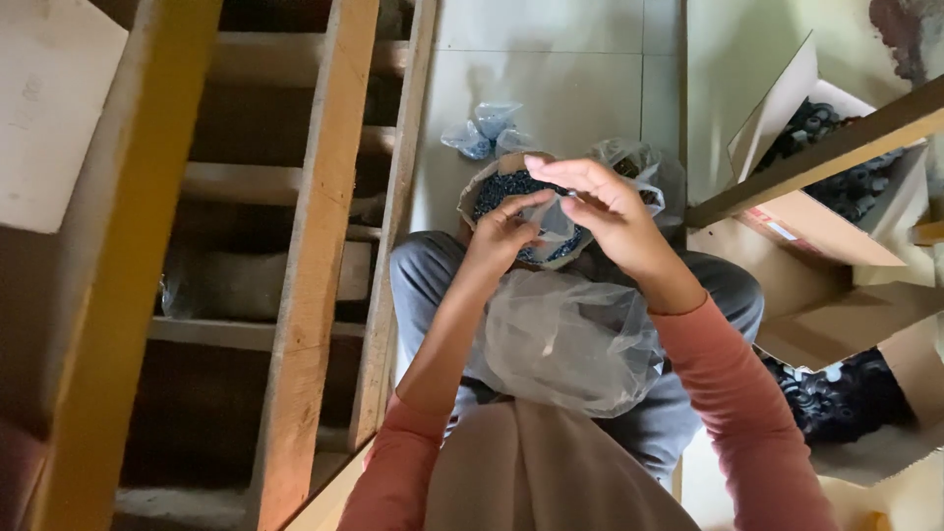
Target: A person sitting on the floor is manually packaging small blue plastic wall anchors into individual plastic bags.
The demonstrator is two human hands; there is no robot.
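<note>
head view, looking down at a seated person in grey trousers and salmon-pink sleeves. left hand point(503, 236) and right hand point(600, 211) meet over the lap, fingertips pressed together, both pinching the mouth of a small clear plastic bag point(554, 218). whether anything sits inside it, cannot tell. below the hands a larger crumpled clear bag point(565, 339) lies on the lap. just beyond the hands, on the pale tiled floor point(551, 79), a round container of small dark parts point(501, 187); past it, knotted filled clear bags point(484, 130). to the right, an open brown cardboard box point(836, 211) with dark ring-shaped parts, small pale label with red strip on its side. wooden ladder-like frame point(315, 265) at left.
</note>
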